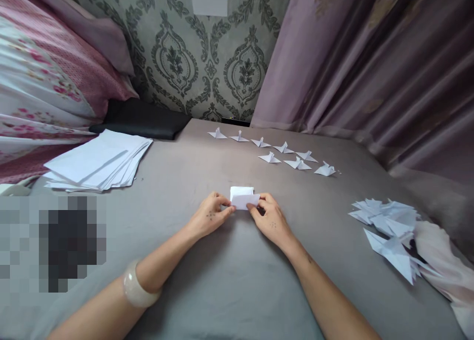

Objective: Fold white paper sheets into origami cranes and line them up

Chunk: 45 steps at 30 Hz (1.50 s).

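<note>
Your left hand (pixel 212 215) and right hand (pixel 272 220) pinched a folded paper (pixel 243 201), right of the paper stack (pixel 98 162). Its long axis ran crosswise, from hand to hand; it looked plain white and layered.

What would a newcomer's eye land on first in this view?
Probably the small folded white paper, held at the center between the fingers of the left hand and the right hand. Next, likely the eight white paper figures in two rows beyond it, mostly to the right. The stack of white sheets also stands out at far left.
</note>
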Each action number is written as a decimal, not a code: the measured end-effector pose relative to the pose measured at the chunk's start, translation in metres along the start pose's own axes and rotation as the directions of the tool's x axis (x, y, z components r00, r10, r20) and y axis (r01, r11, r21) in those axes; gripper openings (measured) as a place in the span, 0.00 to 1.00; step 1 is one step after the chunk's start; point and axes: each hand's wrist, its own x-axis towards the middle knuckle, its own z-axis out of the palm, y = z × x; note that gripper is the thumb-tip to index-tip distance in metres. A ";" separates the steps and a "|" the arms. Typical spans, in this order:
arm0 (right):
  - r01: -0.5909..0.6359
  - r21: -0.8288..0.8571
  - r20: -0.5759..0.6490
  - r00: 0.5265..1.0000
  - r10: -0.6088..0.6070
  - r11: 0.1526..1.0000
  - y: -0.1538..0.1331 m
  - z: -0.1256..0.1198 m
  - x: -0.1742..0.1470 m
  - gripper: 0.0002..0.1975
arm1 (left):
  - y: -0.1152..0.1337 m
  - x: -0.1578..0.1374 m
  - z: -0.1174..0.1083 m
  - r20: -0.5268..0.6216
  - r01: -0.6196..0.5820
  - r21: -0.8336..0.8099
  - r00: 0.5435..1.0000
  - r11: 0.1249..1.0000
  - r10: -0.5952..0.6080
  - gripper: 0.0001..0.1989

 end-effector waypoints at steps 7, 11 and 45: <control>-0.139 -0.096 -0.047 0.990 0.135 0.986 -0.002 0.005 0.012 0.15 | 0.010 0.008 0.008 -0.149 0.102 0.179 0.986 0.979 -0.075 0.14; -0.151 -0.119 -0.061 0.988 0.145 0.981 0.000 0.008 0.013 0.14 | 0.013 0.004 0.011 -0.157 0.122 0.320 0.985 0.940 -0.074 0.13; 0.231 -0.236 0.043 0.973 -0.228 0.944 -0.012 0.000 -0.001 0.08 | -0.017 -0.004 -0.008 -0.037 -0.390 0.388 0.899 0.835 0.437 0.08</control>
